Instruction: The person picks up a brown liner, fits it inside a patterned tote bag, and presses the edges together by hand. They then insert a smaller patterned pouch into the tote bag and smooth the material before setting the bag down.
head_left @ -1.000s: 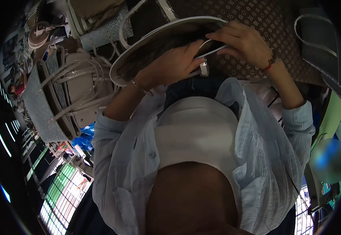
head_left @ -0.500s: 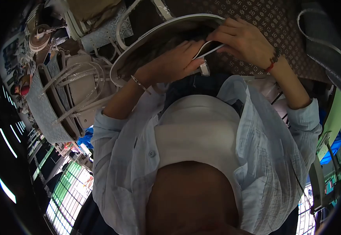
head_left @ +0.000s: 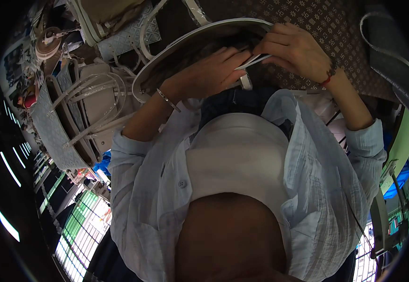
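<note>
A large handbag [head_left: 185, 58] with a dark inside and a pale edge lies with its mouth facing me. My left hand [head_left: 209, 73] reaches across the mouth, thumb and fingers closed on the near rim. At the right end of the mouth, my right hand [head_left: 291, 51] has its fingers curled over the rim. Between my hands the two pale edges [head_left: 256, 60] are drawn close together. A light strap tab [head_left: 246, 82] hangs just below my left fingertips. One pale handle [head_left: 145, 35] of the bag arches up behind its far edge.
Brown patterned material [head_left: 350, 61] spreads behind and right of my hands. Several more bags, including a pale blue patterned one [head_left: 56, 136] with plastic-wrapped handles [head_left: 96, 94], are piled on the left. A grey bag [head_left: 392, 51] stands at the far right.
The gap between the rim edges at my hands has narrowed. My right hand has shifted slightly to the right, while my left hand stays almost in place.
</note>
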`<state>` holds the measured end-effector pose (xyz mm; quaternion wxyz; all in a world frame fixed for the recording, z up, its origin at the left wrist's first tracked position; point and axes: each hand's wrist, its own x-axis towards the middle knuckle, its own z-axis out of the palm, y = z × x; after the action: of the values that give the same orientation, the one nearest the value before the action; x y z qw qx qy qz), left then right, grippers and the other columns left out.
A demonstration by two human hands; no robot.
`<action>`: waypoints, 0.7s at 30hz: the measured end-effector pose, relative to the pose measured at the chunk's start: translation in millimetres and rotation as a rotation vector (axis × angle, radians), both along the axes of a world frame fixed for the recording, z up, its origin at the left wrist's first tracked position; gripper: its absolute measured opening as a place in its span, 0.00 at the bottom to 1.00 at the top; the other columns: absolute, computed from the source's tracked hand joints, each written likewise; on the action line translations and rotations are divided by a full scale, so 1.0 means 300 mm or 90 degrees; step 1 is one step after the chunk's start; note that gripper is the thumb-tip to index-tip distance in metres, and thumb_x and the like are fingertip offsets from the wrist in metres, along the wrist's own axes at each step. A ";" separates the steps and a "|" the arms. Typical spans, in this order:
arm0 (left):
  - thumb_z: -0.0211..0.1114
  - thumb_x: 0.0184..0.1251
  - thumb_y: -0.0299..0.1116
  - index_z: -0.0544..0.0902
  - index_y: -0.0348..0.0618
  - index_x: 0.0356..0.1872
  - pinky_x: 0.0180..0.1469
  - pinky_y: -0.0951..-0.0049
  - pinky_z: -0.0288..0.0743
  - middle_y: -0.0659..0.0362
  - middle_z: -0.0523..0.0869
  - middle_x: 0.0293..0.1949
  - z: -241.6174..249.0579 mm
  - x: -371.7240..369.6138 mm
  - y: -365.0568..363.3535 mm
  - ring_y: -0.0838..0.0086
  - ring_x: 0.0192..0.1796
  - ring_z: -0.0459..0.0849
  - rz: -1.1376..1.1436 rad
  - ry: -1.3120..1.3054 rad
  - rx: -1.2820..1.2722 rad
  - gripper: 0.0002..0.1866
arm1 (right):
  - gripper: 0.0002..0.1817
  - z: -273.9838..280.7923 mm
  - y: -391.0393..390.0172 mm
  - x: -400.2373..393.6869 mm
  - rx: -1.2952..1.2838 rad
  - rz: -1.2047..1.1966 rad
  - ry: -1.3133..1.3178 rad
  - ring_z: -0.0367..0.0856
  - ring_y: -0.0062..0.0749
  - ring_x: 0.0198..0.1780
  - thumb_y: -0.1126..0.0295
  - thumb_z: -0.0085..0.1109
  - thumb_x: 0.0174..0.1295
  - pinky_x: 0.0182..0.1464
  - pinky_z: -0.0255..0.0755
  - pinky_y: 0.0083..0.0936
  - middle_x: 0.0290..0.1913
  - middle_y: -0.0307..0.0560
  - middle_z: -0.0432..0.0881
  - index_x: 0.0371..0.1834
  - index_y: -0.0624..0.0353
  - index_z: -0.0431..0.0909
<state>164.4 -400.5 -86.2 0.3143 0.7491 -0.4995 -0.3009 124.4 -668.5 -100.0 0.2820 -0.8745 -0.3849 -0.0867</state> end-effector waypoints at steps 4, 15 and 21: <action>0.56 0.79 0.38 0.68 0.32 0.70 0.62 0.59 0.72 0.46 0.78 0.55 0.006 0.003 -0.005 0.53 0.56 0.77 0.001 -0.007 0.007 0.26 | 0.17 -0.003 -0.001 -0.002 0.016 0.002 -0.013 0.80 0.34 0.46 0.63 0.71 0.55 0.51 0.76 0.32 0.42 0.35 0.83 0.48 0.51 0.84; 0.63 0.74 0.34 0.69 0.31 0.70 0.61 0.61 0.75 0.49 0.79 0.56 -0.010 -0.015 0.002 0.56 0.57 0.79 0.015 -0.042 -0.015 0.28 | 0.17 0.002 0.004 0.000 0.027 -0.005 0.009 0.79 0.35 0.46 0.63 0.71 0.55 0.49 0.74 0.32 0.41 0.38 0.83 0.47 0.54 0.84; 0.65 0.73 0.32 0.72 0.30 0.67 0.62 0.63 0.75 0.50 0.79 0.59 0.003 -0.015 -0.004 0.58 0.58 0.79 0.001 -0.088 -0.019 0.26 | 0.15 -0.011 0.000 0.002 0.057 0.001 0.006 0.79 0.35 0.46 0.64 0.71 0.56 0.49 0.74 0.33 0.41 0.38 0.83 0.45 0.54 0.84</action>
<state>160.0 -401.8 -85.3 0.2903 0.7639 -0.5236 -0.2408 125.1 -668.3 -103.2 0.3227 -0.8612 -0.3797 -0.0998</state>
